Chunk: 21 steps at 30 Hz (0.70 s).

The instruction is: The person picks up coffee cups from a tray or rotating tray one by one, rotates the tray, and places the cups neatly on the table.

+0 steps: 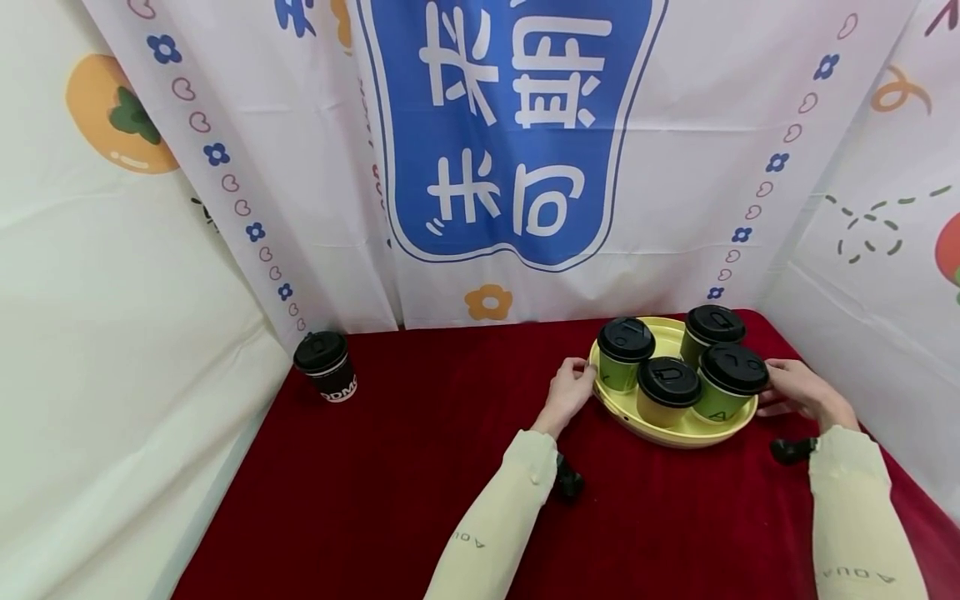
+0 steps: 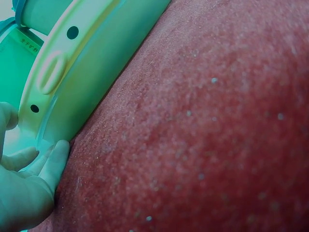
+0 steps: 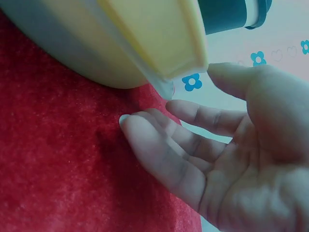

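A round yellow tray (image 1: 633,414) stands on the red cloth at the right. It carries several lidded paper coffee cups, among them a green cup (image 1: 619,372) at the left and a yellowish cup (image 1: 660,408) in front. My left hand (image 1: 570,388) grips the tray's left edge. In the left wrist view its thumb is at the yellow rim (image 2: 52,72) and its other fingers lie low against the side. On the opposite edge, my right hand (image 1: 804,392) holds the rim between thumb and forefinger, the remaining fingers loosely bent below (image 3: 164,159).
A black lidded cup (image 1: 327,367) stands alone at the table's far left corner. Red cloth (image 1: 420,450) covers the table. A printed white curtain (image 1: 337,208) hangs along the back edge, and white fabric walls (image 1: 877,275) flank both sides.
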{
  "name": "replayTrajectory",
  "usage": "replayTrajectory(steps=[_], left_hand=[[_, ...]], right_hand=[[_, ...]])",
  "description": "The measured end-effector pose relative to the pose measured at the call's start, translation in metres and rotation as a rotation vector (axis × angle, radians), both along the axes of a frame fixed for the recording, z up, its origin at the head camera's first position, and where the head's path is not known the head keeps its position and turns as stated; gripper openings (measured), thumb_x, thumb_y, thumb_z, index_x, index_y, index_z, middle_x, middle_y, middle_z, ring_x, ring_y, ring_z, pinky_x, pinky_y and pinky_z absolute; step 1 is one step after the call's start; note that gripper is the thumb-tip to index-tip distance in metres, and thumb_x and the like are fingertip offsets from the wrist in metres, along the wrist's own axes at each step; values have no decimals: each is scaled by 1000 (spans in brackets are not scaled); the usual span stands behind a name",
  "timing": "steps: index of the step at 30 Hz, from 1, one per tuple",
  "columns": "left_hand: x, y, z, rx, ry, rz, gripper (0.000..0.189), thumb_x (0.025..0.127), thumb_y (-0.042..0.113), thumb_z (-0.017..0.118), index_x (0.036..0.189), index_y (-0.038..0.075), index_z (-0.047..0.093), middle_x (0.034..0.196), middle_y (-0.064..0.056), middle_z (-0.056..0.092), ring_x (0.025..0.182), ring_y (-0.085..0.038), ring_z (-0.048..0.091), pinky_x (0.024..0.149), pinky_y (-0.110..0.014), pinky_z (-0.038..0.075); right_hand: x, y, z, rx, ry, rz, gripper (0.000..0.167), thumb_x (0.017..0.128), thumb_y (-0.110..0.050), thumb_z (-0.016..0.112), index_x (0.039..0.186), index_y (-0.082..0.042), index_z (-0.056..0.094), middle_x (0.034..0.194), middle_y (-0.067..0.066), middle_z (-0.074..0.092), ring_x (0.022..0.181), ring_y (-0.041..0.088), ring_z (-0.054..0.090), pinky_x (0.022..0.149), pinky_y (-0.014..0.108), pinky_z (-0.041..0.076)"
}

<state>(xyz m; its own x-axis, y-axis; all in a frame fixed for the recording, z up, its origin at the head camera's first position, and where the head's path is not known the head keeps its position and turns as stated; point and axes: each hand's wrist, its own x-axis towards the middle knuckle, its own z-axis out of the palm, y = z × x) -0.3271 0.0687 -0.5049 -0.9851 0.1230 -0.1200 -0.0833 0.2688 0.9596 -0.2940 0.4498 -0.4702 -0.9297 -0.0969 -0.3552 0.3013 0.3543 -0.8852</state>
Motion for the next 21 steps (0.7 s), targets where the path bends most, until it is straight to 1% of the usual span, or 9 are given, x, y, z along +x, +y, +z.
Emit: replayTrajectory(steps=[6,14,17,21], left_hand=[[-1,2,1,-10,9,-5,39,99,47,50,128,21,56,100,0,65,83,-12,63,79,-34,51],[1,4,3,-28,18,-7,38,99,47,50,127,22,56,99,1,65,81,-11,63,78,-34,50],[2,4,4,-28,21,-6,38,99,47,50,128,22,56,98,1,65,82,-12,63,78,-34,50],[1,4,2,-21,18,-5,39,99,48,51,128,23,56,98,1,65,82,-11,62,77,-33,50]], right_hand=[[1,1,0,-38,8,4,17,104,-33,44,99,-26,59,85,-6,69,79,12,69,76,41,60],[2,4,-1,-68,6,9,23,105,-31,44,93,-28,63,84,-5,70,78,12,69,76,39,60],[2,5,-2,-104,10,12,24,105,-28,44,93,-29,64,84,-5,70,78,12,70,75,38,60],[2,7,-6,-182,14,4,25,106,-22,42,93,-30,62,82,-4,70,77,11,70,73,36,60]])
